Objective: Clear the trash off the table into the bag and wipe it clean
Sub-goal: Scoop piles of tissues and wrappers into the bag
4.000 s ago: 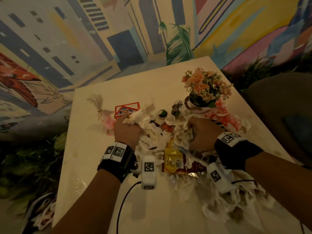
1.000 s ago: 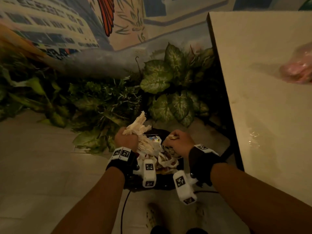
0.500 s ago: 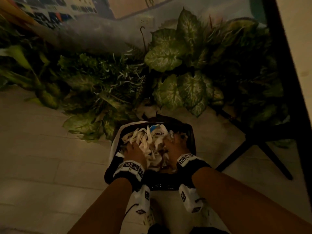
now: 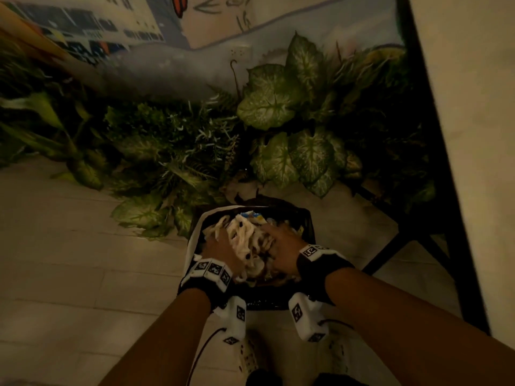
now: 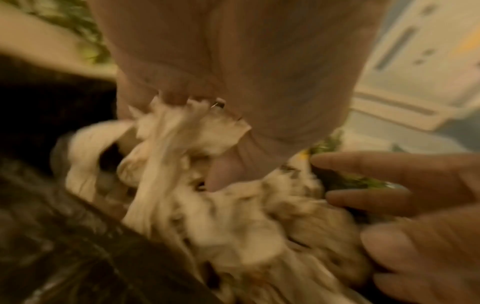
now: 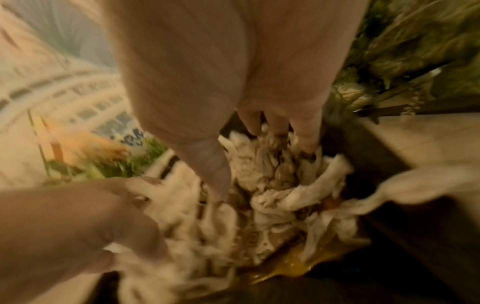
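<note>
Dim head view, blurred wrist views

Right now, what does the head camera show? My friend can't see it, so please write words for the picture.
Two hands, left hand and right hand, press crumpled white paper napkins down into a black plastic trash bag on the pale tiled floor. Green leafy plants stand behind it, and a pale table edge is at right.
</note>
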The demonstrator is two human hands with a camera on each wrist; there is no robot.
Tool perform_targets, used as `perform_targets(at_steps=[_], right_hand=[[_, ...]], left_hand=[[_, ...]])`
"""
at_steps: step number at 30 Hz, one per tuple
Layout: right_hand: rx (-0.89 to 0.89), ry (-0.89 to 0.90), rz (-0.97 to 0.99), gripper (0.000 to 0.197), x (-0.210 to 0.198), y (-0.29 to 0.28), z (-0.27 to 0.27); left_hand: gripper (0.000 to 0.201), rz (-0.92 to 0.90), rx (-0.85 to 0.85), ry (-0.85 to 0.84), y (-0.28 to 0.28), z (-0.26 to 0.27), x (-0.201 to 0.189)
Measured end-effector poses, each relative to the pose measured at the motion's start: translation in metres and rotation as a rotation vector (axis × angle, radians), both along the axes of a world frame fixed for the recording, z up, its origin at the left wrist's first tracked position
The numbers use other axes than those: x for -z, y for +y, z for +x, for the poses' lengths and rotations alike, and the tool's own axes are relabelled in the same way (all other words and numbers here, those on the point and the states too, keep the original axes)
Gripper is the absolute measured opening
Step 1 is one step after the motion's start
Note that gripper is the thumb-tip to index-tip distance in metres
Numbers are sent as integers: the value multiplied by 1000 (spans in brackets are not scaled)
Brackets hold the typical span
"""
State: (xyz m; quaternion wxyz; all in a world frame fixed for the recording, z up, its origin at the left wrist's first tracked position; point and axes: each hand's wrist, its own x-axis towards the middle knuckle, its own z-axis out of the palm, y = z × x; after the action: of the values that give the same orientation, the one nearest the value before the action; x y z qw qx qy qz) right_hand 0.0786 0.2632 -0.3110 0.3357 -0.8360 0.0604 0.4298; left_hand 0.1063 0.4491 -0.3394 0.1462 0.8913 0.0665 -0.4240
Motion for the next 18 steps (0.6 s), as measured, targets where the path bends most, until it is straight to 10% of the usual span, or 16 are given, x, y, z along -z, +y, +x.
perform_targets(at_steps=[18], right_hand=[[68,-208,174,40,-294,-84,-110]], left_hand=[[12,-351,47,-262,-92,4,-271]])
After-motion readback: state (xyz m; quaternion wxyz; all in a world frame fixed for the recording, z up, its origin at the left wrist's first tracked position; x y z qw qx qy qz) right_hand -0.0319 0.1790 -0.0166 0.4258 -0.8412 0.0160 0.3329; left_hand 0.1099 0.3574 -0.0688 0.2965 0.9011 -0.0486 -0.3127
